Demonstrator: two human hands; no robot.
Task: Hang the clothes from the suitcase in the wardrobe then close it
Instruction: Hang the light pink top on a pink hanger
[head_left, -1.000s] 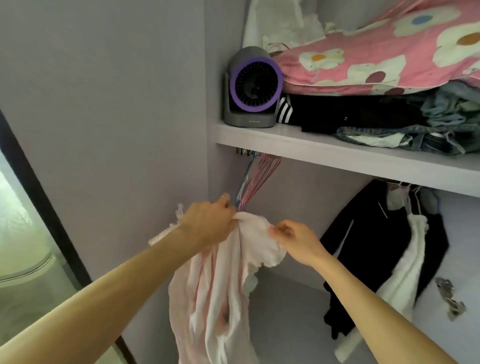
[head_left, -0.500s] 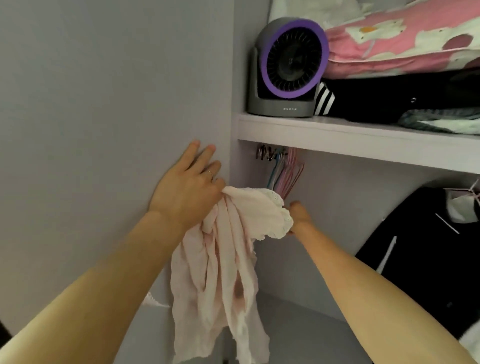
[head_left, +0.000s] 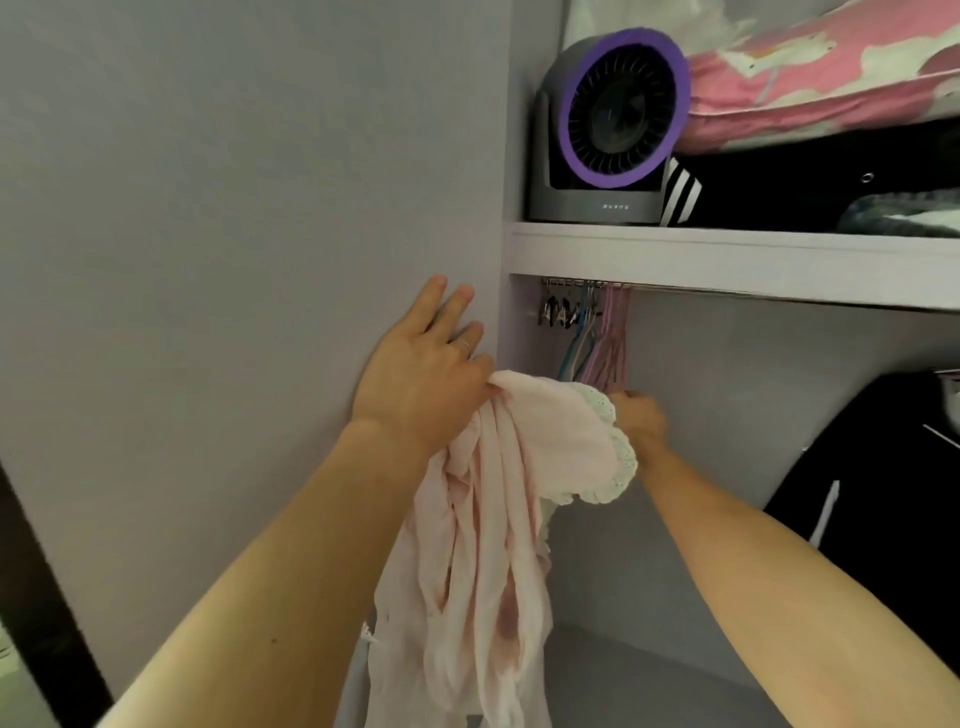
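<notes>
My right hand (head_left: 641, 423) has left the pink garment (head_left: 545, 447) for the pink hangers (head_left: 613, 338), fingers curled; whether they grip one I cannot tell. My left hand (head_left: 421, 384) pinches the pink garment by the wardrobe, ready for hanging.

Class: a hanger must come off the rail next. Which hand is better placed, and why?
Likely the right hand: it is at the foot of the pink hangers. The left hand holds the pink garment, fingers on the side panel.
</notes>
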